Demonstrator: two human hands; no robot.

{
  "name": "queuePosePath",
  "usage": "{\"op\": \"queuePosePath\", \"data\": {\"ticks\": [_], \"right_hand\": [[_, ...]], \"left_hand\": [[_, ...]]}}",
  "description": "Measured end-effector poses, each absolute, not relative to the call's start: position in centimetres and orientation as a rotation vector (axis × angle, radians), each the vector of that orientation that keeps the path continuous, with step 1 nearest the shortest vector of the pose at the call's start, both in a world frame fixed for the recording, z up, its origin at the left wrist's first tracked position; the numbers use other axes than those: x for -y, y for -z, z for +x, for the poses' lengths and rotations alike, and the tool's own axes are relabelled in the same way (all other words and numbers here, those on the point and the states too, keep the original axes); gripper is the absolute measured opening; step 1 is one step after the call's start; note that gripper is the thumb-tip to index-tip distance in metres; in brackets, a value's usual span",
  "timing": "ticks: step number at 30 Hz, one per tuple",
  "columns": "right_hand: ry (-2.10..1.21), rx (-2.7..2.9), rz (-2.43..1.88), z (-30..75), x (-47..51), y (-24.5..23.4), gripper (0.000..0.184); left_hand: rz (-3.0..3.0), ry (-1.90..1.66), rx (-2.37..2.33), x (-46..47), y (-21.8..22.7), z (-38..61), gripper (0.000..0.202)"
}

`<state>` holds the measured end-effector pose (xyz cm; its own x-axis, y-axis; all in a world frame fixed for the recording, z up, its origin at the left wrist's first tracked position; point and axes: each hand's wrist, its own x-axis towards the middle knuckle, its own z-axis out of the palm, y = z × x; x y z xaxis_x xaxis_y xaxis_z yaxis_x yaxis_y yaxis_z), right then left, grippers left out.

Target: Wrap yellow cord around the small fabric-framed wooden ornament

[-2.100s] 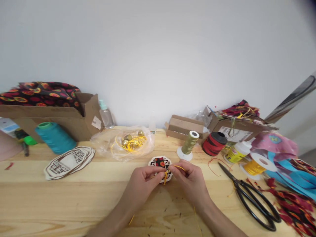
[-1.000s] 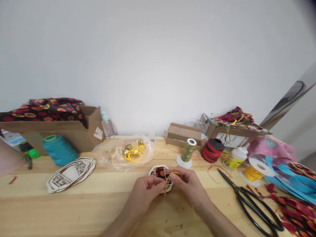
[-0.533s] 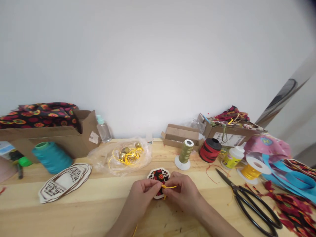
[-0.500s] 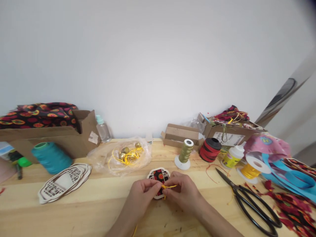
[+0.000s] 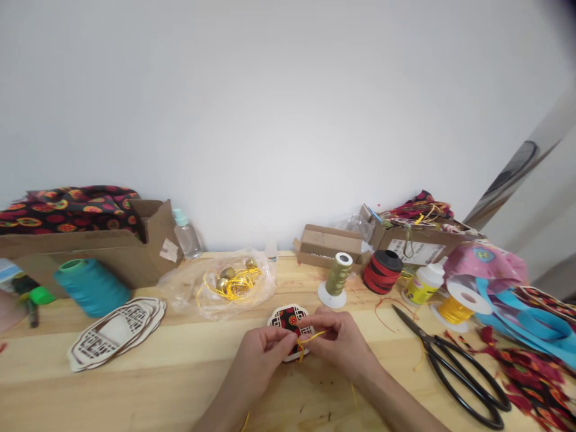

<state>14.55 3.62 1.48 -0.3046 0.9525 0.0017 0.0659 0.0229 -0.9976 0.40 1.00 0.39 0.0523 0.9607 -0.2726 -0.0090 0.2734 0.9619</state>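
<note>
While pinching cord [image 5: 314,338] with left hand [image 5: 263,354] and right hand [image 5: 344,342] over tag [image 5: 288,318], off back edge of surface [image 5: 157,390], apparently knotting, likely needing tightening.

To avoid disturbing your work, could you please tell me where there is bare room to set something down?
The table is barest at its front left, in front of the wooden cutouts and left of the left hand. A narrower gap lies between the right hand and the scissors. The right side is crowded with a glue bottle, yellow spool, blue ribbon and cloth scraps.
</note>
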Motion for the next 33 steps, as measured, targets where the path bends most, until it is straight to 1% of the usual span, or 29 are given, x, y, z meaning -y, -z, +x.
{"op": "queuePosePath", "data": {"ticks": [5, 8, 10, 13, 17, 24, 29, 33], "right_hand": [[-1.251, 1.647, -1.094, 14.4, -3.4, -2.2, 0.015], [-1.237, 1.662, -1.064, 14.4, -3.3, -2.1, 0.017], [-1.233, 1.640, -1.058, 14.4, -3.2, -1.7, 0.013], [-1.275, 1.523, -1.090, 14.3, -3.2, -1.1, 0.009], [-1.383, 1.393, -1.106, 14.0, -3.3, -0.8, 0.014], [-1.325, 1.435, -1.168, 13.8, -3.2, -0.4, 0.019], [-1.449, 1.373, -1.145, 13.9, -3.2, -0.2, 0.021], [-1.452, 1.357, -1.163, 14.0, -3.3, -0.1, 0.024]], "left_hand": [[1.047, -1.000, -1.292, -1.1, -0.1, 0.3, 0.032], [1.015, -1.023, -1.320, -1.1, 0.2, 0.4, 0.033], [0.998, -1.028, -1.300, -1.1, 0.2, 0.4, 0.032], [1.021, -1.015, -1.274, -1.0, -0.1, 0.5, 0.028], [1.045, -0.998, -1.221, -0.9, -0.7, 0.3, 0.024], [1.130, -0.934, -1.253, -0.7, -0.8, 0.3, 0.022], [1.107, -0.937, -1.247, -0.5, -0.6, 0.2, 0.021], [1.077, -0.912, -1.265, -0.7, -0.5, 0.0, 0.022]]}}
